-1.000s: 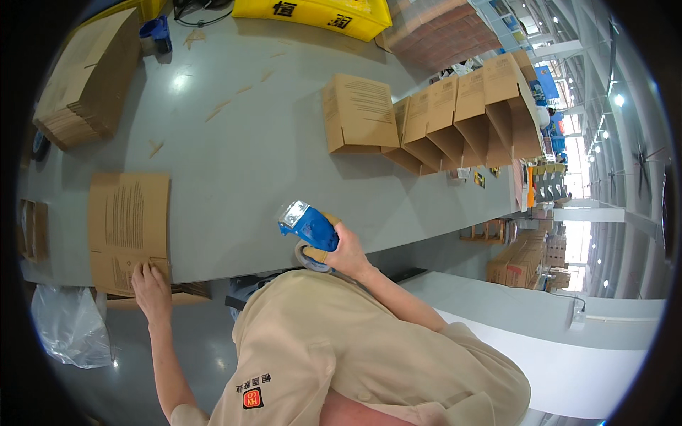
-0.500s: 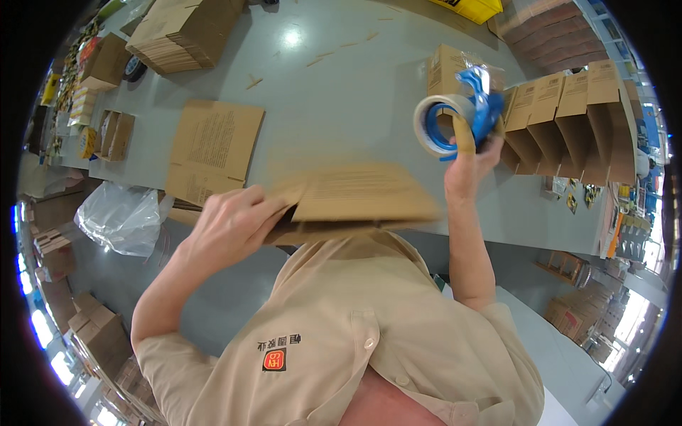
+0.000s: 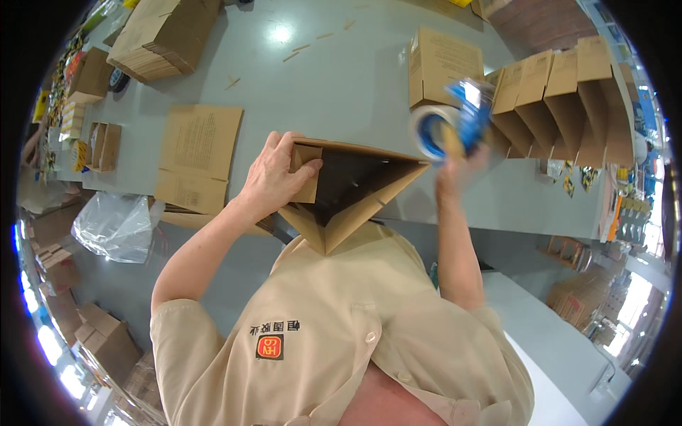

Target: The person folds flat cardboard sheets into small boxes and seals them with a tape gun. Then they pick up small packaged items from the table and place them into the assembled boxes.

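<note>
In front of my chest is a cardboard box (image 3: 369, 209), partly opened out so its dark inside faces up in a triangle. My left hand (image 3: 278, 170) grips its left side, the thumb pressing a small end flap (image 3: 307, 186). Up to the right, my right hand (image 3: 460, 170) is closed around a blue tape dispenser (image 3: 472, 106), blurred by motion. A wide roll of tape (image 3: 435, 133) sits on the dispenser. The dispenser is apart from the box, beyond its right corner.
Flat cartons (image 3: 199, 153) lie at the table's left edge beside a clear plastic bag (image 3: 114, 227). A tall stack of folded cartons (image 3: 167, 35) stands far left. At right are a closed carton (image 3: 444, 67) and a row of open boxes (image 3: 561, 106). Cardboard scraps (image 3: 295, 53) dot the grey table.
The flattened box has been spread into an open triangle and tilted, showing its inside. My left hand has shifted up and right with it. The tape dispenser has moved slightly downward.
</note>
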### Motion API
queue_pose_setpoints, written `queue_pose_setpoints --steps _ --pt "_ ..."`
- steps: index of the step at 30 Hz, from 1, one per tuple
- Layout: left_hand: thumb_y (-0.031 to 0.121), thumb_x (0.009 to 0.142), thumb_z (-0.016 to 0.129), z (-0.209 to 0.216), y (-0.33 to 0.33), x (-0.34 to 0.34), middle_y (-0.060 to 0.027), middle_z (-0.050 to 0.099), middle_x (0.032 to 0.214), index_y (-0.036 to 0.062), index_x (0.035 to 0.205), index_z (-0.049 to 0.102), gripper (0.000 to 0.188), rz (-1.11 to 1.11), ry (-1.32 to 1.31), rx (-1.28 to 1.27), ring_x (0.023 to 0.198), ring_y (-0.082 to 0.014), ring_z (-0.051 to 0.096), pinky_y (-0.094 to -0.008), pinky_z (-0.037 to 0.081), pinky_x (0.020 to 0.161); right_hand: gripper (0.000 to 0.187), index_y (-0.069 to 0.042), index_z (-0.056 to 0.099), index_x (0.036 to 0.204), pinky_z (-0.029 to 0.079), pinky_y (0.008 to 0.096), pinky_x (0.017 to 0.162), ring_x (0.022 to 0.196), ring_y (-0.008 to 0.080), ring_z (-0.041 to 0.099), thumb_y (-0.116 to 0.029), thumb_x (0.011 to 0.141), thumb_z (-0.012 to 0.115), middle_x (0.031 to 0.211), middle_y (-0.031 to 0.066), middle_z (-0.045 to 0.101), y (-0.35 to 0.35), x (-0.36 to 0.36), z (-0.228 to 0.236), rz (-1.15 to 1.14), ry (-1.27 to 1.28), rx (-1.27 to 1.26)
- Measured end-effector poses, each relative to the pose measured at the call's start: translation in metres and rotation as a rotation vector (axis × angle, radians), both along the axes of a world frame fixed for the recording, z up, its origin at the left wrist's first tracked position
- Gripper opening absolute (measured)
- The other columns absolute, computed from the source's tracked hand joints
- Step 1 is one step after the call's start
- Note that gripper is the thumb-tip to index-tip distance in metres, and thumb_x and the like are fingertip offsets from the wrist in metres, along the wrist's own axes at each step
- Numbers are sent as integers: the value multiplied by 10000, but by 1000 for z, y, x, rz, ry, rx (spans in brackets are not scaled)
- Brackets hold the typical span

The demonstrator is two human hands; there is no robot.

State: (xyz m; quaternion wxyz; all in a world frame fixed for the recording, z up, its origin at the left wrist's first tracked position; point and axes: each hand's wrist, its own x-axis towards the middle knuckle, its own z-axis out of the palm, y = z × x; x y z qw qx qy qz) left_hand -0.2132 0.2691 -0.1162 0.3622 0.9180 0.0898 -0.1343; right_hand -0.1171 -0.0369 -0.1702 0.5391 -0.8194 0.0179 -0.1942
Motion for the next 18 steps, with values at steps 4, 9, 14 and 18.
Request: queue_pose_setpoints --steps 4,9,14,18 --pt "266 955 665 -20 -4 6 -162 578 1163 43 1233 535 380 9 -132 11 1114 -363 576 -450 482 932 719 -12 438 1425 509 413 1030 1210 266 579 -326 862 757 1338 133 542 -23 -37 56 399 84 456" --pt "175 956 612 -20 9 3 -214 647 1208 79 1387 385 497 19 -132 -338 1103 -430 611 -468 497 949 817 19 580 1309 529 337 883 977 288 694 -235 593 881 1120 170 689 56 -39 55 965 -38 -116" --pt "107 835 743 -27 28 -14 -133 594 1215 109 1265 500 494 -181 -519 -200 1110 -331 605 -424 520 937 656 -29 601 1295 540 362 898 1036 283 683 -260 714 800 1138 144 693 79 -45 64 1140 131 -150" --pt "-23 653 799 -31 33 -5 -107 623 1188 60 910 629 319 -349 -918 20 1054 -348 651 -426 553 838 529 -16 599 1256 536 346 883 1003 239 655 -278 824 756 1090 105 663 42 -38 81 785 271 387"
